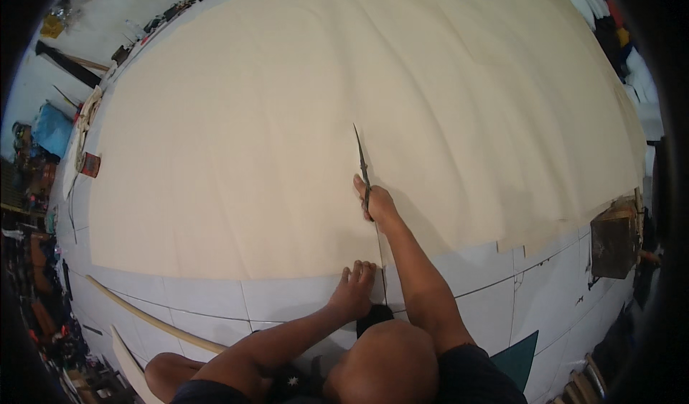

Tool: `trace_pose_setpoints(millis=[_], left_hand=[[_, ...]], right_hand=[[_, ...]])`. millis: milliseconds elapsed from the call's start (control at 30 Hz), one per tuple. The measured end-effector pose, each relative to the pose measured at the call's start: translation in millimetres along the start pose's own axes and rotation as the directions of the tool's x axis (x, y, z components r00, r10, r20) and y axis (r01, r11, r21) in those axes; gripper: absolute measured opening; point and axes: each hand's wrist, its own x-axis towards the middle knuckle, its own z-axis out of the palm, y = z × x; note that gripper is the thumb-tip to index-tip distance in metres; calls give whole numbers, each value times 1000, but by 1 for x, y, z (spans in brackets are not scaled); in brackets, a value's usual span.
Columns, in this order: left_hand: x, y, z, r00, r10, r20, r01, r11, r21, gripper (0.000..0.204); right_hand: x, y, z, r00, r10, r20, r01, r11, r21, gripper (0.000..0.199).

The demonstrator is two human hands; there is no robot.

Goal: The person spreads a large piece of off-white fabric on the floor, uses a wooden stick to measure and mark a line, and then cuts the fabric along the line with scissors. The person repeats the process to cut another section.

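Note:
A wide sheet of cream cloth lies spread across a white tiled surface, with soft creases on its right half. My right hand grips the handles of dark long-bladed scissors, which point away from me over the cloth. From the near edge a straight slit runs up to the scissors. Whether the blades are apart is too fine to tell. Left of that slit, my left hand rests its outstretched fingers on the cloth's near edge.
A brown box stands at the right beside the cloth. At the left edge sits a red tin, with a blue bag farther out. A long pale strip lies at the near left. Small items line the far left edge.

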Motion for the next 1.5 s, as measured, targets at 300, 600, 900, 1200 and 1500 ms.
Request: trace_pose_setpoints(millis=[300,600,900,1200,1500], left_hand=[[9,8,-26,997,-23,79,25,1000,-19,84],[27,23,-41,964,-156,218,153,988,27,83],[26,14,-31,976,-142,164,149,988,-34,76],[24,12,-13,987,-85,135,74,994,79,84],[23,4,0,996,-82,-37,87,981,172,77]], right_hand=[[8,18,5,991,-106,-77,105,994,-27,59],[-5,-1,3,999,-48,-7,49,989,140,54],[30,-25,9,998,37,56,-48,978,201,53],[50,-36,14,1000,29,4,-29,983,181,51],[56,-48,19,998,58,27,-63,981,182,52]])
